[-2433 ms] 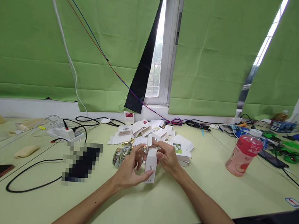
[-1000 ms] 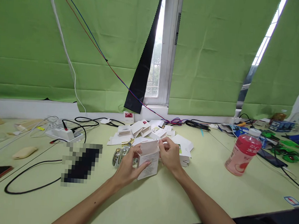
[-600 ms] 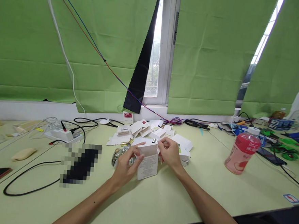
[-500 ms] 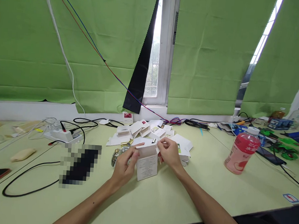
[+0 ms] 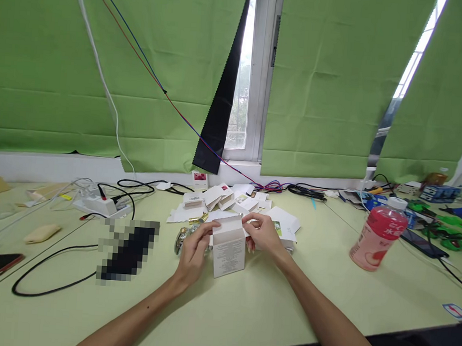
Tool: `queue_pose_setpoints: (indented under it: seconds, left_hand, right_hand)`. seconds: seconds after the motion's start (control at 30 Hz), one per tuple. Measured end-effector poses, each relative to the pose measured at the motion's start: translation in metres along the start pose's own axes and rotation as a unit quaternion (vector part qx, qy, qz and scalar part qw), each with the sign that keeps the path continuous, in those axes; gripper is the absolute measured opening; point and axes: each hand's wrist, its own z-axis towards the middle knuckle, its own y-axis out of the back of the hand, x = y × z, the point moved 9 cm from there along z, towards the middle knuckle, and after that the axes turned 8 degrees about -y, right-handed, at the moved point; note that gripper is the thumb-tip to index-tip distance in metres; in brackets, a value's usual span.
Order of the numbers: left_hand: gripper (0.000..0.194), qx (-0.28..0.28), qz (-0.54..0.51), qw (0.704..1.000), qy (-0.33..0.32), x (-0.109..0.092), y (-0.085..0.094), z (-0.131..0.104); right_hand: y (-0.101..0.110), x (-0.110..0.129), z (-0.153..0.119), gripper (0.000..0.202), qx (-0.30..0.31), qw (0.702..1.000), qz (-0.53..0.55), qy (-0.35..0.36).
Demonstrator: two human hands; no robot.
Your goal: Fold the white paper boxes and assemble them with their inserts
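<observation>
A small white cardboard box (image 5: pixel 228 258) with printed text on its front stands in the middle of the table, its top flap raised. My left hand (image 5: pixel 194 252) grips the box's left side near the top. With bent fingers, my right hand (image 5: pixel 265 234) closes on the upper right edge, by a side flap; its fingertips are partly hidden. Shiny silver metal pieces (image 5: pixel 179 241) lie just left of my left hand, and gold-coloured pieces (image 5: pixel 198 218) lie behind it. The inside of the box cannot be seen.
Several small white cartons (image 5: pixel 213 197) and flattened card (image 5: pixel 285 221) are piled behind the box. A pink drink bottle (image 5: pixel 379 236) stands to the right, near a phone (image 5: pixel 424 243). On the left are a power strip (image 5: pixel 101 205), a black cable (image 5: pixel 30 275) and a beige object (image 5: pixel 42 233).
My view has turned slightly left. The box's top flap shows more fully between my hands, and my right fingers sit a little lower against its right edge. Both hands remain on the box.
</observation>
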Motion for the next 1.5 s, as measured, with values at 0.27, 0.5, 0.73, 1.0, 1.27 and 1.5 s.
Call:
queue_pose_setpoints:
  seconds: [0.27, 0.5, 0.73, 1.0, 1.27, 1.5]
  left_hand:
    - [0.034, 0.021, -0.012, 1.0, -0.005, 0.003, -0.007, -0.004]
    - [0.031, 0.031, 0.038, 0.998, -0.027, 0.001, -0.008, -0.004]
    - [0.032, 0.044, 0.084, 0.994, -0.052, -0.006, -0.007, -0.003]
    - [0.031, 0.009, 0.105, 0.986, -0.129, -0.023, -0.001, -0.003]
    - [0.03, -0.058, 0.119, 0.975, -0.178, -0.037, 0.014, -0.005]
    - [0.024, -0.112, 0.146, 0.949, -0.257, -0.056, 0.021, -0.012]
  right_hand:
    - [-0.012, 0.003, -0.005, 0.012, 0.036, 0.998, -0.03, 0.038]
    - [-0.019, 0.008, -0.012, 0.018, 0.088, 0.993, -0.058, 0.054]
    - [-0.017, 0.013, -0.014, 0.018, 0.075, 0.992, -0.069, 0.076]
    - [-0.007, 0.019, -0.015, 0.017, 0.044, 0.993, -0.084, 0.066]
    - [0.012, 0.032, -0.02, 0.021, -0.051, 0.978, -0.143, 0.146]
    - [0.03, 0.042, -0.023, 0.024, -0.154, 0.962, -0.12, 0.189]
